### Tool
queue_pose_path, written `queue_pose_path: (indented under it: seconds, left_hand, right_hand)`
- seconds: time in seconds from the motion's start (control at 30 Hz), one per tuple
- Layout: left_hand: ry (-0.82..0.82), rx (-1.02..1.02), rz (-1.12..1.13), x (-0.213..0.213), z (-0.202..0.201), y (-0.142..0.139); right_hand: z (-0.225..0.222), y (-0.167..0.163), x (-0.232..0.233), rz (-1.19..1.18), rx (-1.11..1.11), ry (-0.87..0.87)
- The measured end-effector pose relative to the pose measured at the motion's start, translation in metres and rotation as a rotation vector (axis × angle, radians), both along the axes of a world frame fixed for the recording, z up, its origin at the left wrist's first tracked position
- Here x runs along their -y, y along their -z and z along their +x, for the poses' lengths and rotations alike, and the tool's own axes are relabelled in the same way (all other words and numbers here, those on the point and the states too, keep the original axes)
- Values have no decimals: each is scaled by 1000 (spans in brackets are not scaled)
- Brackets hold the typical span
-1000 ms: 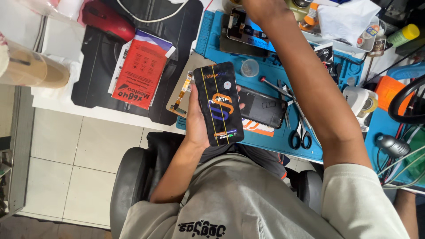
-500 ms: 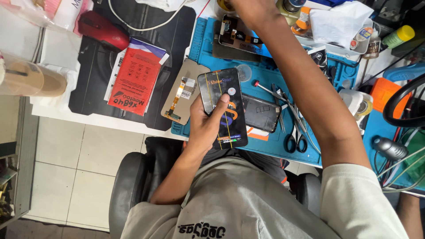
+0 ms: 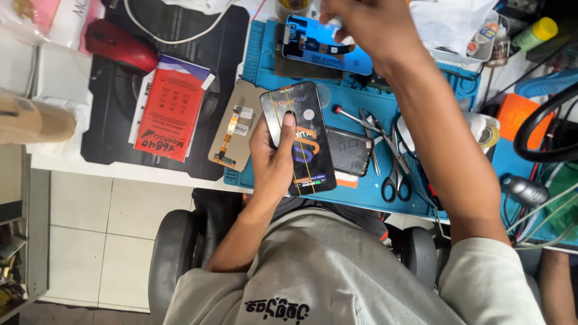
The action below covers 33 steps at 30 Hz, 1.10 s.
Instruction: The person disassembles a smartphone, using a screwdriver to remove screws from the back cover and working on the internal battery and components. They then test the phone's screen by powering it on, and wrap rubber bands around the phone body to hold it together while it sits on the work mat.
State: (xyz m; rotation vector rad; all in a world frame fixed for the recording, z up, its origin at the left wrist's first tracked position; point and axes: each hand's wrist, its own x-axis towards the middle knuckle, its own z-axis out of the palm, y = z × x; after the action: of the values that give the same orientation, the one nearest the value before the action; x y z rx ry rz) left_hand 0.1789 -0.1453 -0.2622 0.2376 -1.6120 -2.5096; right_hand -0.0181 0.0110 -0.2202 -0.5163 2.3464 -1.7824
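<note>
Black phone (image 3: 299, 139) in left hand (image 3: 272, 161)

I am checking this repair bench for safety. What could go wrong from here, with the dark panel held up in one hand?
The left hand holds the phone screen panel alone, past the edge of the blue mat, so a slip could drop it toward the tiled floor. The right hand reaches across the scissors and tweezers; the forearm might knock them.
</note>
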Motion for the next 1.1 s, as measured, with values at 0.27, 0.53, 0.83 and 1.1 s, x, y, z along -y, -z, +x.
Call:
queue_pose_path:
  seconds: [0.27,0.53,0.83,1.1]
  left_hand:
    - [-36,-57,-117,-12,0,5]
    - [33,-241,-221,-13,12,-9]
    - [15,-251,-160,-18,18,-25]
    - [-79,-185,-104,-13,5,-31]
  right_hand:
    - [100,-91,-23,-571,451,81]
    - [136,-98,-22,189,-225,-176]
    - [149,-69,-30,183,-67,-257]
    - [196,-23,-43,-5,296,-121]
